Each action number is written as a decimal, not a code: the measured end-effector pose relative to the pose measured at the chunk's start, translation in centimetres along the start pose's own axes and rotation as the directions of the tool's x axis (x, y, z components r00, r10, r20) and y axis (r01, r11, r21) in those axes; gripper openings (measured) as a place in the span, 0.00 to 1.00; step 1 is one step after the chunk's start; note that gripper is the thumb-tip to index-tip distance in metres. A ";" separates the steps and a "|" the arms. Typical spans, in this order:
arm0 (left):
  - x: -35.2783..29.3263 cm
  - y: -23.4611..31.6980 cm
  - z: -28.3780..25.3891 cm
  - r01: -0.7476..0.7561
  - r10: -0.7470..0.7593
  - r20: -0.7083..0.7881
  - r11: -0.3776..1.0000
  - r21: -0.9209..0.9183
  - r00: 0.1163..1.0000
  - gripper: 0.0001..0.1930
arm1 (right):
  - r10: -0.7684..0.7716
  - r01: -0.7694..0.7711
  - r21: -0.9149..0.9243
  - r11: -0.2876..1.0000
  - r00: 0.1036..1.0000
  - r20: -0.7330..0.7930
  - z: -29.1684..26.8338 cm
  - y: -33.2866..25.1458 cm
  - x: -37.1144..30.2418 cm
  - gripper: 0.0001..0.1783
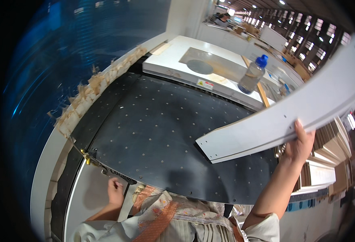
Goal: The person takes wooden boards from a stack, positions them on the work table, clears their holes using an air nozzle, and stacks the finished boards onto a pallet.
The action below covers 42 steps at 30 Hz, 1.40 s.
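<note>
A long white panel (pixel 290 109) is held above the black table (pixel 161 133), running from about 6 o'clock of the table's right half up toward 2 o'clock of the view, its near end hanging free over the dotted surface. The right hand (pixel 300 143) is closed on the panel's lower long edge, fingers wrapped up the face and thumb underneath, at roughly 3 o'clock. The left hand (pixel 115 191) is curled loosely at 7 o'clock, by the table's front rim; whether anything is pinched in it cannot be told. The panel appears stiff and flat, with small drilled holes near its end, and no sag is seen along its length, so it is judged rigid board with a smooth, somewhat slippery coating. Being long and gripped off-centre by one hand, it is likely to lever and swing; a second grip nearer the free end, on the opposite edge, would be steadier. Corners and edges are judged liable to chip if knocked. A bottle (pixel 252 74) with a blue cap is standing at 1 o'clock on the white machine top (pixel 173 60), well apart from the panel.
</note>
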<state>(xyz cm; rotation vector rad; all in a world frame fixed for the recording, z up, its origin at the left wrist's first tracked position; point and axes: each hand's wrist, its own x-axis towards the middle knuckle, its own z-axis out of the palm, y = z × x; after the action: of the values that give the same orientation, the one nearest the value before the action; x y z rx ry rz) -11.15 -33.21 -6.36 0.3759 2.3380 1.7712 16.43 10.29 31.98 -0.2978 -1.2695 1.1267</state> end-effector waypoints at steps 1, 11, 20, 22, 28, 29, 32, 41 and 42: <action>-1.0 2.3 1.5 -0.114 0.114 0.080 0.993 -0.013 0.990 0.10 | 0.009 -0.009 -0.015 1.000 0.999 0.037 0.8 -0.2 0.3 0.27; 0.5 14.0 8.8 -0.445 0.537 0.394 0.842 -0.305 0.746 0.15 | 0.003 0.005 -0.073 0.997 0.994 0.109 3.9 1.5 -1.9 0.22; 1.5 17.1 16.8 -0.460 0.628 0.511 0.778 -0.428 0.587 0.17 | 0.312 -0.312 0.017 0.950 0.949 -0.052 -3.1 14.8 -14.6 0.20; 1.9 17.0 18.2 -0.472 0.658 0.531 0.753 -0.459 0.534 0.16 | 0.281 -0.279 0.036 0.960 0.955 -0.097 -2.3 15.2 -14.9 0.17; 2.4 17.8 20.5 -0.438 0.599 0.609 0.799 -0.412 0.520 0.15 | 0.129 -0.161 -0.110 0.981 0.960 -0.250 -6.6 9.5 -12.5 0.12; 2.4 18.2 20.7 -0.423 0.583 0.631 0.810 -0.406 0.511 0.15 | 0.067 -0.099 -0.101 0.990 0.956 -0.285 -8.2 8.0 -12.4 0.13; 2.1 18.7 21.8 -0.409 0.561 0.682 0.823 -0.395 0.470 0.15 | -0.185 0.105 -0.210 0.972 0.893 -0.411 -14.1 3.3 -13.7 0.19; -5.0 21.9 27.6 -0.578 0.566 0.801 0.594 -0.560 -0.195 0.15 | -0.566 0.155 -0.557 0.816 0.412 -0.714 -26.6 -10.7 -28.7 0.21; -6.4 22.3 28.2 -0.615 0.602 0.724 0.442 -0.653 -0.336 0.16 | -0.563 0.108 -0.560 0.821 0.312 -0.765 -27.9 -11.3 -31.2 0.21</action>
<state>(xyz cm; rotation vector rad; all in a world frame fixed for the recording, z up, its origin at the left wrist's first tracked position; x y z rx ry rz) 5.25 -3.65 7.38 2.3708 0.9151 0.8519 49.66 -9.09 12.04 -0.8073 -0.4427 0.1261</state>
